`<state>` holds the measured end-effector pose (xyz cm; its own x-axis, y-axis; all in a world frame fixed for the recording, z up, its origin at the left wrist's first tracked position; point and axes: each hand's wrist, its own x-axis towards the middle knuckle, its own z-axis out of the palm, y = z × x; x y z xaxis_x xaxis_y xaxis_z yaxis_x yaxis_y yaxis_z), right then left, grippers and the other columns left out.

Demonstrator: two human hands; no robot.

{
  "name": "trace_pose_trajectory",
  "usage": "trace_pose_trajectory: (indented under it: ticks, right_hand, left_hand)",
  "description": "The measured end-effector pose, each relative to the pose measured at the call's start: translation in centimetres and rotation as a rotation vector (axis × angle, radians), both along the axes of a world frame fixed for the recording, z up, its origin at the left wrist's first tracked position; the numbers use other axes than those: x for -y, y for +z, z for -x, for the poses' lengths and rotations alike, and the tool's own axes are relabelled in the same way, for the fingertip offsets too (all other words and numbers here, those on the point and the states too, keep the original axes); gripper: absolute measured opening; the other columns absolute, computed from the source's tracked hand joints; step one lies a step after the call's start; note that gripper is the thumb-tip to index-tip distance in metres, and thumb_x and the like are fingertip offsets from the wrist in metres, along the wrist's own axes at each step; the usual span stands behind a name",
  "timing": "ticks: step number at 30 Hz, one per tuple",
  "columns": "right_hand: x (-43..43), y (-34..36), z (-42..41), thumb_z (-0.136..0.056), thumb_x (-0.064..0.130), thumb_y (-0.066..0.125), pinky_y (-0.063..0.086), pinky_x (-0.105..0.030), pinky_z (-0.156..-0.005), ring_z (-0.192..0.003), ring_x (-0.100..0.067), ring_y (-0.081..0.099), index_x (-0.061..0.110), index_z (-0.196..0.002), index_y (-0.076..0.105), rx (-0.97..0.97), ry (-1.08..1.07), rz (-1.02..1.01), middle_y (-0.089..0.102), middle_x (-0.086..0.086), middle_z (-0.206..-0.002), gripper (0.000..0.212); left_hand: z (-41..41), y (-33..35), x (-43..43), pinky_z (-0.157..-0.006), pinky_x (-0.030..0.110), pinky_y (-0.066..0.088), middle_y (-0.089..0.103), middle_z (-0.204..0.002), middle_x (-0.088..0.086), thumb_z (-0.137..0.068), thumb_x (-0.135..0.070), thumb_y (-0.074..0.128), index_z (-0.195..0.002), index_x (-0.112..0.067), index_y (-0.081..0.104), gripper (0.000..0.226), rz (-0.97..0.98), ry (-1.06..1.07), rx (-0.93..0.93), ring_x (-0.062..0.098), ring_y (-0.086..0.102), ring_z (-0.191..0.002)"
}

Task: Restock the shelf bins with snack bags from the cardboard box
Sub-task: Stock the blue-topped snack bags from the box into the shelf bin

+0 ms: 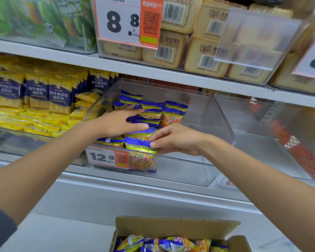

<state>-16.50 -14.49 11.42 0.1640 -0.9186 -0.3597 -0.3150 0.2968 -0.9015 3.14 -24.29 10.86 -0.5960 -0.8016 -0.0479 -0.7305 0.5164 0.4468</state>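
Note:
A clear plastic shelf bin [224, 122] on the middle shelf holds several blue-and-yellow snack bags [173, 113] stacked on its left side. My left hand [122, 122] lies flat with straight fingers on top of the stacked bags. My right hand [178, 139] pinches the blue top edge of the front snack bag [141, 155], which stands upright against the bin's front wall. Below, at the bottom edge, the open cardboard box [176, 227] shows more of the same bags [171, 244].
A price tag reading 12.8 [107, 157] hangs on the bin's front. Yellow and blue packets [38, 93] fill the bin to the left. An almost bare clear bin [280, 128] stands to the right. Beige biscuit packs [204, 57] sit on the shelf above.

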Motion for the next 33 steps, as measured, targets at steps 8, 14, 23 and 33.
trace_pose_trajectory:
  ticks: [8,14,23,33]
  right_hand:
    - [1.2,0.2,1.0,-0.088,0.006,0.064,0.056,-0.028,-0.069,-0.074,-0.017,0.067,0.004,-0.097,0.071,-0.135,-0.141,0.232,0.069,-0.011,-0.084,0.011]
    - [7.1,-2.4,5.4,-0.069,0.027,0.084,0.041,-0.042,-0.102,-0.137,-0.036,0.031,0.029,-0.152,0.018,-0.896,-0.302,0.336,0.013,-0.011,-0.156,0.106]
    - [10.6,-6.4,7.1,-0.072,0.019,0.082,0.047,-0.040,-0.103,-0.129,-0.038,0.047,0.032,-0.146,0.032,-0.895,-0.213,0.552,0.012,-0.012,-0.155,0.091]
    - [-2.4,-1.1,4.4,-0.080,0.008,0.064,0.050,-0.039,-0.081,-0.102,-0.028,0.058,0.013,-0.116,0.063,-0.904,-0.236,0.799,0.056,-0.010,-0.114,0.036]
  left_hand:
    - [-0.1,0.1,-0.7,-0.118,0.033,0.023,0.026,-0.159,-0.005,-0.089,-0.068,0.038,-0.151,-0.039,0.024,0.070,0.031,-0.036,-0.022,0.016,0.024,-0.146]
    - [2.9,-0.7,0.8,-0.121,0.042,0.013,0.013,-0.163,-0.002,-0.097,-0.055,0.039,-0.152,-0.035,0.023,0.061,0.081,0.008,0.033,0.016,0.006,-0.150]
    - [3.1,-2.3,2.5,-0.121,0.044,0.005,0.005,-0.163,-0.006,-0.092,-0.064,0.041,-0.152,-0.040,0.016,0.069,0.115,0.019,0.123,0.013,0.000,-0.150]
    - [4.4,1.9,-6.6,-0.081,0.033,0.047,0.061,-0.107,-0.007,-0.090,-0.040,0.063,-0.109,-0.026,0.063,0.023,0.268,0.043,-0.252,0.015,0.057,-0.097]
